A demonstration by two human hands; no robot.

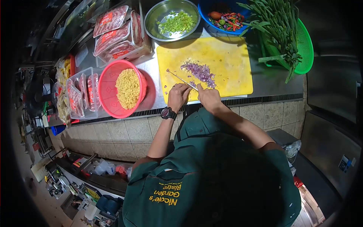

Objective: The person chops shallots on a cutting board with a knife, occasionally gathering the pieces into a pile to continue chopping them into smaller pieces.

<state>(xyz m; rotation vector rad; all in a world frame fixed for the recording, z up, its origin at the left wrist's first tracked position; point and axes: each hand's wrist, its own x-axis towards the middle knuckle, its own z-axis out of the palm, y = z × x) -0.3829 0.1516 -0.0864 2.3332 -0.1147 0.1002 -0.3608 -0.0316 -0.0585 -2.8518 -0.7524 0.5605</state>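
Observation:
My right hand point(209, 97) is wrapped round the handle of a knife point(181, 80), whose thin blade slants up and left over the yellow cutting board point(230, 53). My left hand point(178, 97), with a black watch on the wrist, has its fingers bent together at the board's near edge, close beside the blade. Whatever those fingers may pinch is too small to make out. Beyond the knife lies a heap of finely chopped purple onion point(202, 73), with small pale bits at its far end. A few purple scraps lie near the blade.
Left of the board stand a pink basket point(106, 96) of yellow crumbly food and plastic tubs point(100, 62) of packed meat. Behind it are a steel bowl point(149, 22) of chopped greens and a blue basin point(204, 15) of chillies. Long green stalks point(278, 34) overhang a green basket point(305, 49) at right.

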